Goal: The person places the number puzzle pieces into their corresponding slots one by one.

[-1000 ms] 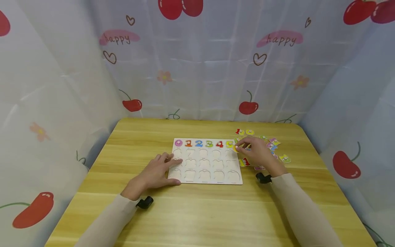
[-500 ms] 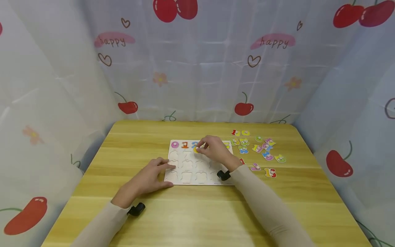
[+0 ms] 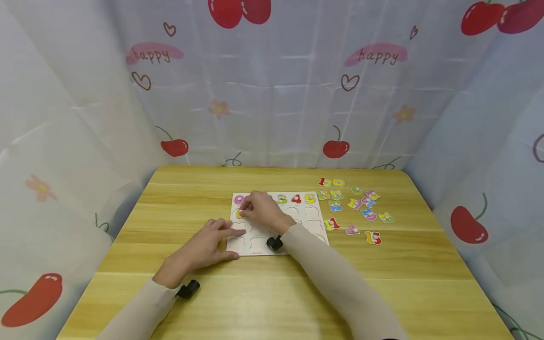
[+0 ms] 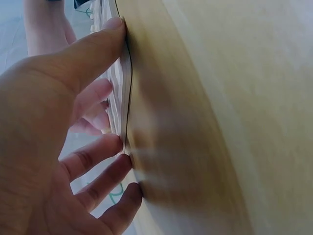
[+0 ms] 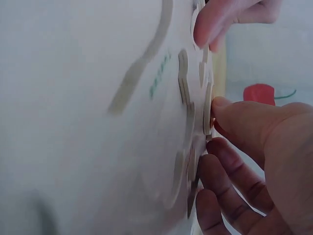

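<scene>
A white wooden number puzzle board (image 3: 312, 226) lies on the table, with 0 to 5 in its top row and bare recesses in the rows below. My right hand (image 3: 265, 210) reaches across it and pinches a yellow puzzle piece (image 3: 240, 215) at the first recess of the second row; the fingers partly cover it. In the right wrist view, the thumb (image 5: 227, 110) is close beside the piece's edge. My left hand (image 3: 204, 245) rests spread at the board's left edge, index finger over the board. The left wrist view shows its thumb (image 4: 105, 36) along that edge.
Several loose number pieces lie right of the board, including a red and yellow 15 (image 3: 373, 237), a blue 2 (image 3: 335, 206) and an 11 (image 3: 332, 224). A curtain with cherries (image 3: 336, 149) stands behind the wooden table (image 3: 263, 293).
My right hand has carried the yellow piece leftward from the board's right side, across the top row, to the second row's left end. My left hand stays at the board's left edge.
</scene>
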Demonstrator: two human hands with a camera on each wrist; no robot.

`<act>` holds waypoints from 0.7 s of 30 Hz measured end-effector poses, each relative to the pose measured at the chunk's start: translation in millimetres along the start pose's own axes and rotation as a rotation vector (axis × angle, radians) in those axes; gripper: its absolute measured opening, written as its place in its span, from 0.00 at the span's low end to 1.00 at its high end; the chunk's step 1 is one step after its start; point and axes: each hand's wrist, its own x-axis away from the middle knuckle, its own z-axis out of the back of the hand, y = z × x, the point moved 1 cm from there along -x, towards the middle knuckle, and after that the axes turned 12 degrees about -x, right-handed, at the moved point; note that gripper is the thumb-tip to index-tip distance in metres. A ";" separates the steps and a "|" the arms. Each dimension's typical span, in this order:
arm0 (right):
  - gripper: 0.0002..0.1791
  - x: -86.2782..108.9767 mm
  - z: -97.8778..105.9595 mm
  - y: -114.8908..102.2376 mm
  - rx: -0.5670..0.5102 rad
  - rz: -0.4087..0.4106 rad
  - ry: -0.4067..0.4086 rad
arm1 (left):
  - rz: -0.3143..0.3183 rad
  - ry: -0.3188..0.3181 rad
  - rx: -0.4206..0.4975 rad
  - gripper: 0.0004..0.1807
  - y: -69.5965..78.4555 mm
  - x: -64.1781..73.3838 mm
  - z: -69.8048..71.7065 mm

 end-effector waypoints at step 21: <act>0.04 1.2 -4.2 -2.3 -0.012 -0.016 -0.003 | -0.053 0.006 -0.043 0.33 0.2 1.4 1.4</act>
